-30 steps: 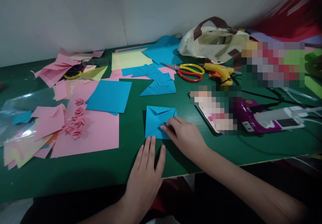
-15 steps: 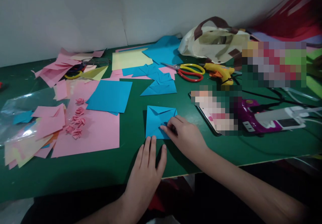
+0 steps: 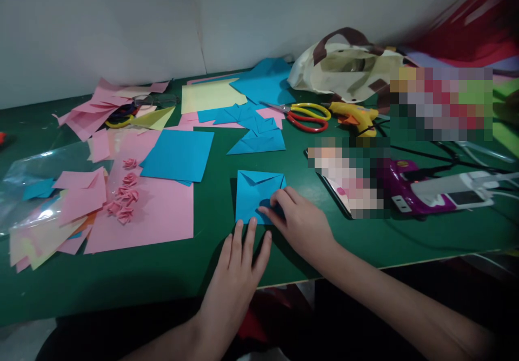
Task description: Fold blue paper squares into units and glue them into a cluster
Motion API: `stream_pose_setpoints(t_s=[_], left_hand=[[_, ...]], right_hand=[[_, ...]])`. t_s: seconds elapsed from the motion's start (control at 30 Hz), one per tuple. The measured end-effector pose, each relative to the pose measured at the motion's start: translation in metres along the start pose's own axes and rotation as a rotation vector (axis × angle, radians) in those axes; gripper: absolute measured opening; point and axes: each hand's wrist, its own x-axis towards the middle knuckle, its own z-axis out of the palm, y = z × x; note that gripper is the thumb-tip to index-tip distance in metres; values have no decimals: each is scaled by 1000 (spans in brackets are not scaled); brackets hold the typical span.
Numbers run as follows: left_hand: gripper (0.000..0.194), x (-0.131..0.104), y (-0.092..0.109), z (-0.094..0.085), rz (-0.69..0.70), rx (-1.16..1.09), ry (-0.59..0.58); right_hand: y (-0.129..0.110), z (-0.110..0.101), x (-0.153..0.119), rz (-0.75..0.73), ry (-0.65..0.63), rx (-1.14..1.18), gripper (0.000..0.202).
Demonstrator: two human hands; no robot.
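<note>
A blue paper [image 3: 251,196] folded like an envelope, with a triangular flap along its top, lies on the table in front of me. My left hand [image 3: 237,266] is flat with its fingers spread, and its fingertips touch the paper's lower edge. Over the paper's right side, my right hand [image 3: 298,218] is curled, thumb and forefinger close together against the paper; the other fingertips are tucked out of sight. Other folded blue papers [image 3: 261,140] lie just beyond. To the left, blue sheets [image 3: 178,155] overlap a large pink sheet [image 3: 170,209] bearing several small pink paper roses [image 3: 127,193].
Scissors [image 3: 310,118], a yellow glue gun [image 3: 357,115] and a cream bag [image 3: 344,80] stand towards the back. On the right are a partly blurred phone [image 3: 344,209] and a purple power strip [image 3: 393,177] with cables. Paper scraps [image 3: 44,242] and clear plastic [image 3: 36,166] cover the left.
My left fingertips have shifted slightly right along the lower edge, and the fingers are spread a little wider. The right hand and the folded paper look nearly unmoved.
</note>
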Motion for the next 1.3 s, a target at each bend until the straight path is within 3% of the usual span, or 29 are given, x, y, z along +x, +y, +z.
stream_pose_setpoints(t_s=[0.23,0.47,0.7,0.87,0.93,1.07,1.2,1.3], left_hand=[[62,2,1,-2,-8,27,8],[67,2,1,-1,-14,37,-1],[98,2,0,-3,-24,-65,-10],[99,4,-15,-1,-72,-210,-15],[98,6,-23,-2,-55,-281,-40],[77,9,-31,-5,-49,-394,-48],[44,11,-34,-6,-89,-485,-43],[30,14,-37,-4,-91,-468,-57]], right_hand=[[10,-12,-3,-10,-160,294,18],[18,-22,-10,44,-208,461,3],[28,-37,-9,106,-320,578,17],[32,-50,-3,137,-438,665,21],[30,-52,1,130,-374,669,20],[28,-44,7,-58,-179,450,33],[28,-28,11,-211,-218,256,48],[25,-22,13,-290,-239,152,44]])
